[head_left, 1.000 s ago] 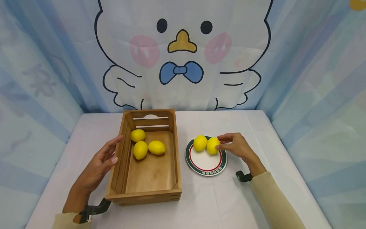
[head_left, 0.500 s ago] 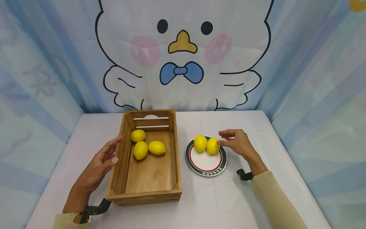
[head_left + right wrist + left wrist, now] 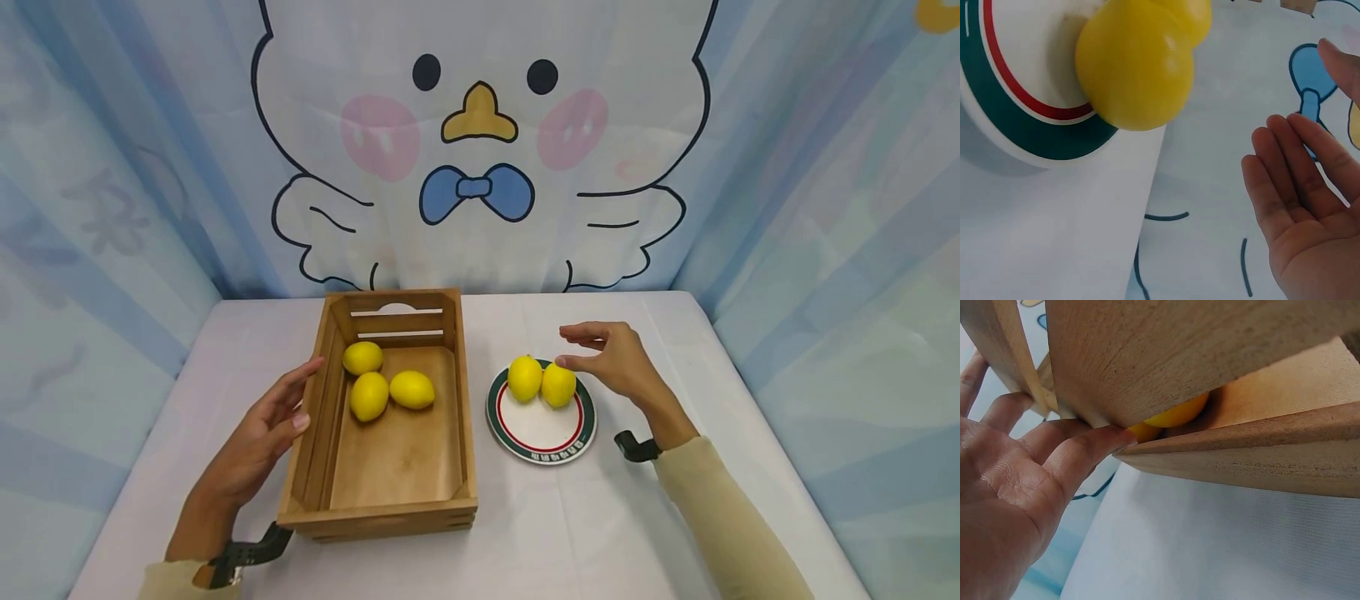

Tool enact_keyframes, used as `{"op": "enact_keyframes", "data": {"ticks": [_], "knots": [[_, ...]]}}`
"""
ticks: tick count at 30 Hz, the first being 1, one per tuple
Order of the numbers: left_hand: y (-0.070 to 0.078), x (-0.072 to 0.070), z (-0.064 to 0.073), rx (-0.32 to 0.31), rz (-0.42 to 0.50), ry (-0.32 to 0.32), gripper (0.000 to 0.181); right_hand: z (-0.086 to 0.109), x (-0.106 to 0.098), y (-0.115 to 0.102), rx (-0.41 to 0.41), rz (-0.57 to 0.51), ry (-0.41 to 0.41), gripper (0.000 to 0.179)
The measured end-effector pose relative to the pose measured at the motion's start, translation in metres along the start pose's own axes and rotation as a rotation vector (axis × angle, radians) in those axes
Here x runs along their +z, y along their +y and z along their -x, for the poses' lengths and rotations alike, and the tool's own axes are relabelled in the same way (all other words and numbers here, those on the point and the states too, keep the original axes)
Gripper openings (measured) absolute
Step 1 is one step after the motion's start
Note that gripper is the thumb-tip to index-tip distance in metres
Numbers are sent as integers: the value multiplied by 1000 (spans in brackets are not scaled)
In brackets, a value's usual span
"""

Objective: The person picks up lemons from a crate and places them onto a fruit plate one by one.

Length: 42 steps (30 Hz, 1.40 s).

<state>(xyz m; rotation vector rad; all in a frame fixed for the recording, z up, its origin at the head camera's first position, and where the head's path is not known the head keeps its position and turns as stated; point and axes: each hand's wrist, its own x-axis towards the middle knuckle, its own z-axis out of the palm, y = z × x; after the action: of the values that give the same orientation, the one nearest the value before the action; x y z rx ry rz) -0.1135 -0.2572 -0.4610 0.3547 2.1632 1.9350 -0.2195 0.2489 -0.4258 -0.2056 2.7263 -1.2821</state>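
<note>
Inside a slatted wooden crate [image 3: 397, 475] on the left are three yellow lemons, one lemon [image 3: 412, 389] to the right of the other two. My left hand [image 3: 255, 437] rests its fingers against the crate's left side; in the left wrist view its fingertips [image 3: 1124, 434] touch the slats. On a white plate [image 3: 536, 429] with a green rim and red ring, two more lemons lie side by side, the left lemon [image 3: 524, 378] and the right lemon [image 3: 558, 386]. Just above and behind the right one hovers my right hand [image 3: 618, 362], thumb and fingers spread apart, holding nothing.
A white cloth covers the table [image 3: 540, 533]. Behind it hangs a curtain [image 3: 480, 250] printed with a cartoon bird, and pale blue curtains flank both sides. Each wrist wears a black strap, like the right wrist strap [image 3: 637, 447].
My right hand has drawn its fingers off the right lemon and risen up and back over it. The lemon stays on the plate. The left hand and crate have not moved.
</note>
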Motion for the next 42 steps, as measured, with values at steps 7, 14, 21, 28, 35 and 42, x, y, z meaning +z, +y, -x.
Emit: {"op": "enact_keyframes", "data": {"ticks": [7, 14, 21, 28, 35, 42], "knots": [[0, 0, 0, 10, 5, -6, 67, -2, -1, -15, -81, 17, 10, 50], [0, 0, 0, 7, 2, -5, 67, -4, 0, -32, -136, 44, 15, 52], [1, 1, 1, -2, 2, 2, 67, -4, 2, -47, -173, 48, 6, 53], [1, 1, 1, 1, 4, 0, 67, -3, 6, -65, -247, 18, -15, 54], [2, 3, 0, -1, -3, 7, 67, -4, 13, -83, -318, -14, -32, 56], [1, 2, 1, 9, -9, 3, 67, -2, 23, -98, -393, -36, -45, 54]]}}
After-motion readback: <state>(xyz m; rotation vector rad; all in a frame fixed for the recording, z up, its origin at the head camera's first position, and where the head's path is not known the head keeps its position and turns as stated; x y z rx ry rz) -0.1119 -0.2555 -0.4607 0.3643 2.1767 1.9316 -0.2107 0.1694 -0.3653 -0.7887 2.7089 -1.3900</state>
